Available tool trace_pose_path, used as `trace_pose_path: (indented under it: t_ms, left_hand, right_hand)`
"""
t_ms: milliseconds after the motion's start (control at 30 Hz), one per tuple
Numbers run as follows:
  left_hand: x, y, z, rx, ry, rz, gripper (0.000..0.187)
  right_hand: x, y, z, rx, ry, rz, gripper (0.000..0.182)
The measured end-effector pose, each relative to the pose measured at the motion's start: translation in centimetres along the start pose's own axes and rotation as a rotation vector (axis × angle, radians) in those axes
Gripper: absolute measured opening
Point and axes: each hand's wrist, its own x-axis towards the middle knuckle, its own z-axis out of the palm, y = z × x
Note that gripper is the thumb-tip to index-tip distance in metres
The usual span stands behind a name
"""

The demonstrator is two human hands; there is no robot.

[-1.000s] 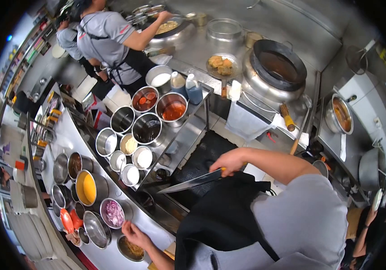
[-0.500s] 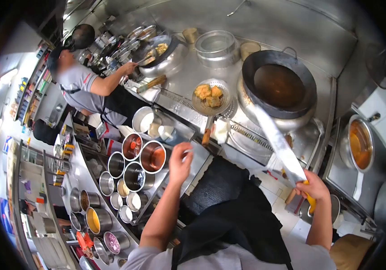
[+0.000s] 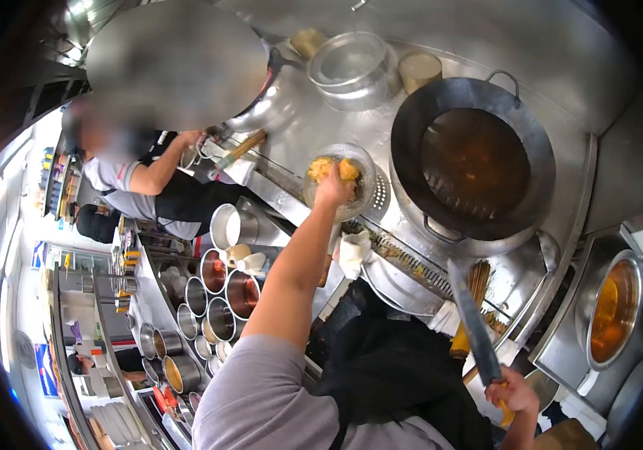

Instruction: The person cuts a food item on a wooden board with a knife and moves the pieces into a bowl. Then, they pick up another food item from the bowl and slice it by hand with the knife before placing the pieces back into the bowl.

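Note:
My left hand [image 3: 334, 189] reaches down into a perforated strainer [image 3: 370, 169] on the steel counter. Its fingers curl over golden fried pieces [image 3: 323, 166], closed on one of them; the fingertips are partly hidden. My right hand [image 3: 514, 393], low on the right, is wrapped around the yellow handle of a long flat metal blade [image 3: 473, 319]. The blade points up and away, its far end near the rim of a large black wok [image 3: 405, 146]. Dark oil or liquid [image 3: 475, 161] fills the wok's bottom.
A metal pot [image 3: 347, 71] and a tin [image 3: 419, 71] stand behind the strainer. At right sits a bowl of orange liquid [image 3: 612, 311]. Several steel containers [image 3: 224, 319] line the left side. A co-worker [image 3: 149, 176] stands at the left stove, beside a large blurred round pan [image 3: 175, 64].
My left hand has moved forward onto the fried pieces in the strainer. My right hand has lowered with the blade, now lower over the counter's edge. The co-worker's pan has come up.

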Motion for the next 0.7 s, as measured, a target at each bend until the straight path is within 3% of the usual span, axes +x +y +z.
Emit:
trace_pose_path:
  t_ms: [167, 200, 300, 367, 433, 467, 567, 700]
  left_hand:
    - [8.3, 2.2, 5.0, 0.194, 0.038, -0.132, 0.077]
    - [9.6, 2.6, 6.0, 0.312, 0.014, -0.155, 0.073]
    - [12.4, 1.5, 8.0, 0.282, -0.022, -0.285, 0.064]
    - [10.5, 0.6, 6.9, 0.223, 0.04, -0.273, 0.053]
    - [10.6, -2.1, 6.5, -0.087, 0.038, -0.174, 0.049]
    - [8.9, -2.4, 5.7, -0.192, 0.186, -0.07, 0.046]
    - [2.7, -2.2, 1.0, -0.687, 0.28, 0.138, 0.054]
    - [-8.8, -1.6, -9.0, -1.278, 0.182, 0.292, 0.065]
  right_hand:
    - [-1.7, 0.4, 2.3, 0.089, 0.072, 0.224, 0.041]
    - [-2.2, 0.4, 2.8, 0.135, 0.137, 0.213, 0.038]
    - [-3.0, 1.5, 3.4, 0.206, 0.204, 0.19, 0.038]
    - [-2.6, 3.3, 3.5, 0.184, 0.302, 0.174, 0.039]
    - [-1.4, 2.2, 3.3, 0.169, 0.265, 0.158, 0.034]
    - [-0.5, 0.7, 3.3, 0.168, 0.179, 0.148, 0.031]
    - [1.0, -0.6, 2.7, 0.077, 0.058, 0.123, 0.022]
    - [4.7, -2.0, 0.8, -0.038, -0.091, 0.032, 0.027]
